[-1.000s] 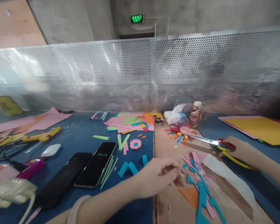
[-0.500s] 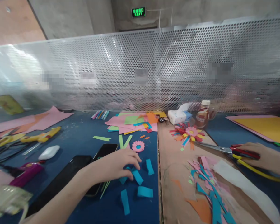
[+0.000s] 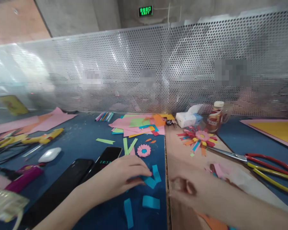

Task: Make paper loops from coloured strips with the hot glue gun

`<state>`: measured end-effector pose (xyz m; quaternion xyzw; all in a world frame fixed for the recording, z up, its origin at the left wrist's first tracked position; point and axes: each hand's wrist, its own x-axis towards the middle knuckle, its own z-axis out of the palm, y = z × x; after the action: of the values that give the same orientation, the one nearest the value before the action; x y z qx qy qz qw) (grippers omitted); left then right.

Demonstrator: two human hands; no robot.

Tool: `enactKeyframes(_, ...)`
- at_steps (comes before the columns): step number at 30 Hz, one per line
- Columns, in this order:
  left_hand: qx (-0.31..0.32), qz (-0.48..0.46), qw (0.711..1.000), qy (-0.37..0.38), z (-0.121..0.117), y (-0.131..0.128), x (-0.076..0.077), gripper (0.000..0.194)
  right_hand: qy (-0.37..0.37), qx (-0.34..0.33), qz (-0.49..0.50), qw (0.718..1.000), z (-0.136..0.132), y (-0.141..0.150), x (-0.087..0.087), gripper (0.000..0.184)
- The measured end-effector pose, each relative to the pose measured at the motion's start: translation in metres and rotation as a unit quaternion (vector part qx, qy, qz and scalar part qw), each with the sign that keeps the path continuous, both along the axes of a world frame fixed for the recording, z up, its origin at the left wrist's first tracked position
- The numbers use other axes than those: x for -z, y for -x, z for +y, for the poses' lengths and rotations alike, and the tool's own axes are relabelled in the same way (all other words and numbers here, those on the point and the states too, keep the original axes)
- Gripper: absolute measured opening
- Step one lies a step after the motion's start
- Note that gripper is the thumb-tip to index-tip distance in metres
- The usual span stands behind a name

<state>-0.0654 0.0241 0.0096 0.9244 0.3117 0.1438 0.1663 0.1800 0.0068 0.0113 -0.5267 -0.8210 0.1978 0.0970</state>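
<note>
Blue paper at my left fingertips, on the worktop, left of the seam.
Left hand: thumb and forefinger close at the paper; clamped or not, cannot tell. Best pinched lightly by one edge, bends uncrushed, nearer strips undisturbed. Right hand over the board, fingers curled, blurred; grip unclear. Seam edge may snag paper; lift over. Phone crowds left, scissors right; more room low between hands, nearside.

Left hand reaches forward, fingers bent downward; right hand curls inward, blurred.
</note>
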Motion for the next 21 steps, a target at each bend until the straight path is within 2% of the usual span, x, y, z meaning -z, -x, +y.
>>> enactKeyframes(3, 0.015, -0.022, 0.999, -0.019, -0.002, -0.003, 0.001, 0.023, 0.057, -0.031, 0.038, 0.997, 0.002, 0.036, 0.008, 0.029)
enactKeyframes(6, 0.019, -0.024, 0.999, -0.034, 0.001, -0.001, 0.0, 0.024, 0.095, -0.051, 0.086, 0.99, 0.008, 0.044, 0.006, 0.027)
enactKeyframes(8, -0.016, -0.02, 0.998, -0.058, 0.007, 0.006, -0.002, 0.03, 0.104, -0.054, 0.097, 0.988, 0.009, 0.042, 0.005, 0.033)
enactKeyframes(11, -0.114, 0.009, 0.991, -0.075, 0.02, 0.024, -0.006, 0.03, 0.122, -0.011, 0.074, 0.99, 0.007, 0.035, 0.01, 0.037)
enactKeyframes(15, -0.137, 0.112, 0.984, 0.011, 0.03, 0.042, -0.008, 0.022, 0.09, -0.003, 0.062, 0.994, 0.007, 0.029, 0.024, 0.039)
enactKeyframes(17, -0.132, 0.123, 0.983, 0.041, 0.029, 0.043, -0.008, 0.019, 0.061, -0.018, 0.085, 0.994, 0.01, 0.03, 0.028, 0.035)
enactKeyframes(21, -0.132, 0.117, 0.981, 0.079, 0.022, 0.039, -0.005, 0.013, 0.05, -0.048, 0.127, 0.989, 0.015, 0.037, 0.021, 0.022)
